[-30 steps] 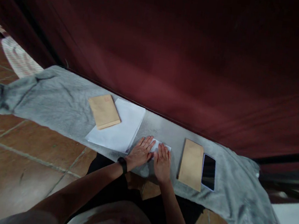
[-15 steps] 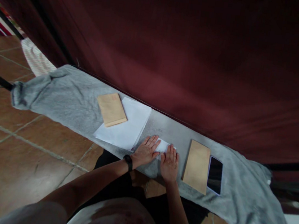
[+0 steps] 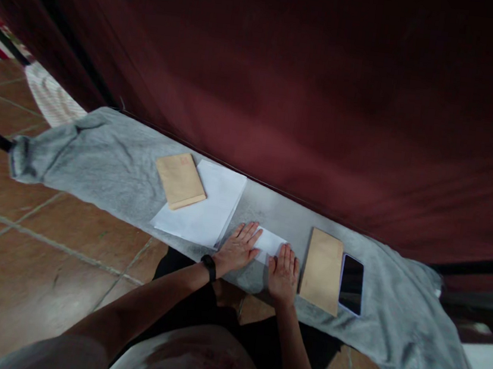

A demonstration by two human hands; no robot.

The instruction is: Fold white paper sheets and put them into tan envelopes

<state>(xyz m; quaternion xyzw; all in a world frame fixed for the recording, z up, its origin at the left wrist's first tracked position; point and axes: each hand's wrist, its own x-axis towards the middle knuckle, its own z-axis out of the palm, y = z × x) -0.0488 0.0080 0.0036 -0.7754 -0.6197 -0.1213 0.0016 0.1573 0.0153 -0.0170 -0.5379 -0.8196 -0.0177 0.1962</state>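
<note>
A folded white paper point(image 3: 269, 242) lies on the grey cloth point(image 3: 271, 202) right in front of me. My left hand point(image 3: 237, 248) rests flat on its left end, fingers stretched out, with a dark band on the wrist. Flat on the paper's right end is my right hand point(image 3: 283, 273), fingers straight and close together. Both palms face down, and part of the paper is hidden under them. Left of my left hand lies a stack of white sheets point(image 3: 214, 204), with brown envelopes point(image 3: 180, 180) on its upper left part.
Right of my right hand lies another brown envelope point(image 3: 322, 272), and beside it a phone point(image 3: 351, 284) with a dark screen. A dark red curtain point(image 3: 283, 105) hangs along the far edge of the cloth-covered surface. Tiled floor point(image 3: 31, 254) shows at the left.
My right hand has shifted slightly right and toward me, uncovering more of the folded paper. My left hand stays on the paper's left end. The view has moved a little.
</note>
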